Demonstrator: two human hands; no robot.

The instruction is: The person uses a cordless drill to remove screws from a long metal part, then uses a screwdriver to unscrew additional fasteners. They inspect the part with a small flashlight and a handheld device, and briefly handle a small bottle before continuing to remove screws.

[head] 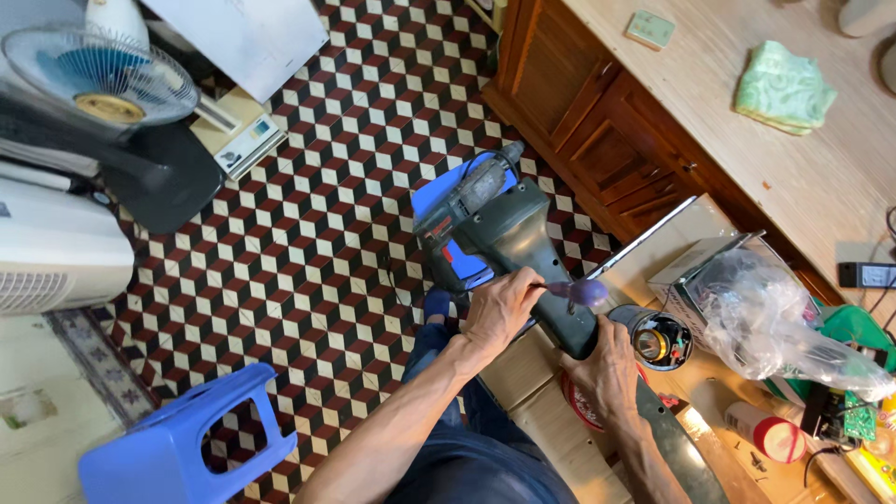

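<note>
Drill body under screwdriver, unclamped.
Left hand pinching screwdriver handle; right hand wrapped around drill grip. Could slip off the screw, likely jabbing the right hand.

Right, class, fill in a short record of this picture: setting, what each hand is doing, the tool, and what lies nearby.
setting: tiled floor, wooden counter, seen from above
left hand: holds a purple-handled screwdriver against the tool
right hand: grips the tool's lower end
tool: dark green power tool, its body pointing away from the person
near hands: open cylindrical part, plastic bag
also: blue stool, fan, green cloth
</note>
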